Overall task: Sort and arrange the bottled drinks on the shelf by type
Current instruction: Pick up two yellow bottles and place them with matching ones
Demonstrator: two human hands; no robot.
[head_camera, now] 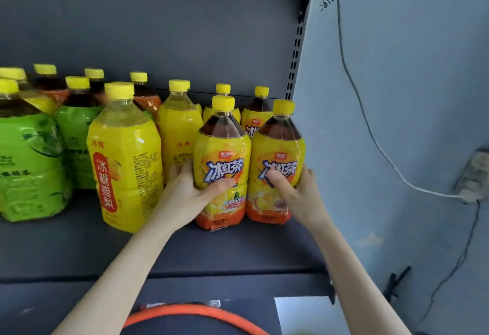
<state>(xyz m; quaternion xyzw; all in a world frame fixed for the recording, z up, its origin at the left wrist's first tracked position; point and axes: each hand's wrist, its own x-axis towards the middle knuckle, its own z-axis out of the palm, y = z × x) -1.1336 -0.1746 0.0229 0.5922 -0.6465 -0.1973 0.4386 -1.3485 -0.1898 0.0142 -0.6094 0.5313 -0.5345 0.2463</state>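
Left hand (190, 194) grips left tea bottle (222, 149), right hand (296, 191) grips right tea bottle (277, 149); pear bottle (124, 165) close at nine o'clock, wall (397, 123) at three.

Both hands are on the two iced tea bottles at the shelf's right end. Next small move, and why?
Probably slide both back, then let go. The left hand grips the left iced tea bottle, the right hand the right iced tea bottle; they stand side by side, and a same-label bottle stands behind them, so that seems their row.
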